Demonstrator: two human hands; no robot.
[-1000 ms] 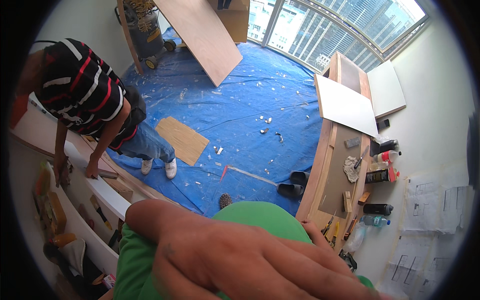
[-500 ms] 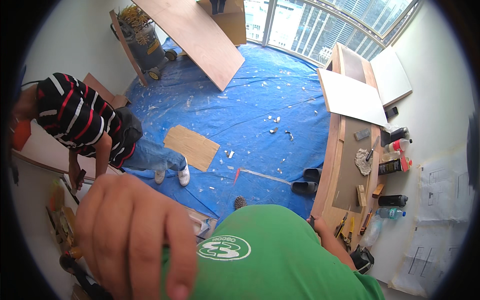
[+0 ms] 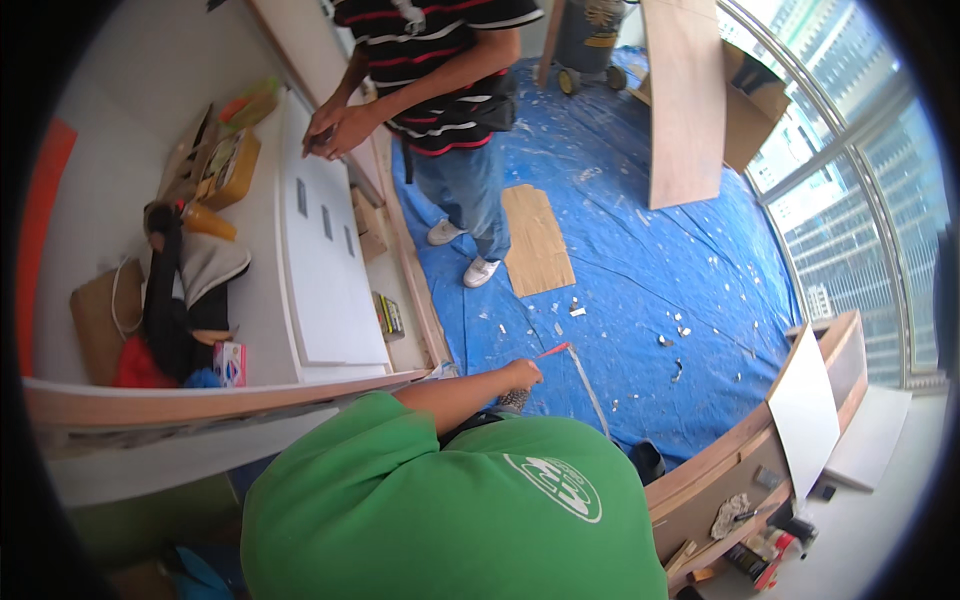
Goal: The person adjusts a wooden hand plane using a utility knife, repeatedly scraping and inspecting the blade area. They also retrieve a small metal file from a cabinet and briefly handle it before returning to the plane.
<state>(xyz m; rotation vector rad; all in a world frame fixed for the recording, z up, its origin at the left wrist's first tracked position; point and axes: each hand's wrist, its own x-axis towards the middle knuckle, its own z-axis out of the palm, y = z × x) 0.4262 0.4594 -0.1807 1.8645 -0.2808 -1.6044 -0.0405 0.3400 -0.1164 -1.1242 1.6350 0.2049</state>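
Observation:
My left hand (image 3: 522,375) is low in front of my green shirt (image 3: 470,500), just above a grey patterned shoe or sock (image 3: 513,400). Its fingers are curled in; whatever they hold, if anything, is hidden. Near it on the blue floor sheet (image 3: 630,260) lies a pale strip (image 3: 588,385) with a red end. My right hand is out of sight. Across the white drawer unit, a person in a striped shirt (image 3: 440,70) stands with both hands (image 3: 345,128) together around a small dark thing.
A white cabinet (image 3: 325,270) with dark slots stands at left, beside a shelf holding a yellow box (image 3: 230,170), a bag and cloths. Cardboard (image 3: 538,240) and debris lie on the sheet. A wooden board (image 3: 687,110) leans at the back; a wooden unit with white panels (image 3: 805,410) stands at right.
The view has swung left. My left hand has dropped from close to the camera to beside my foot. My right hand has left the picture. The other person is more upright, hands together.

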